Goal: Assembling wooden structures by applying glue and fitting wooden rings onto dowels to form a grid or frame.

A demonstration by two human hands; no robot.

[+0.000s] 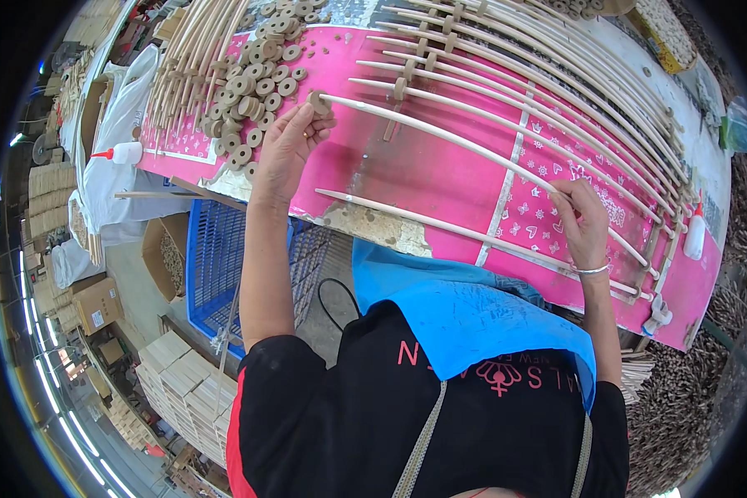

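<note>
My left hand point(295, 141) pinches a brown wooden disc point(319, 104) with a centre hole. The disc is at the left tip of a long pale wooden rod point(440, 130); I cannot tell whether the tip is through the hole. My right hand point(583, 217) closes around this rod nearer its right end. Another rod point(407, 208) lies along the near edge of the pink-covered table point(423, 178). Beyond the held rod, several rods point(506, 83) lie side by side, some with discs near their left ends. A pile of loose discs point(249, 87) lies past my left hand.
Rods with discs point(192, 62) are bundled at the far left. White glue bottles with red tips stand left point(127, 153) and right point(695, 234). Below the table's left edge are a blue plastic crate point(212, 266) and a cardboard box point(162, 257). Blue cloth point(473, 307) hangs across my front.
</note>
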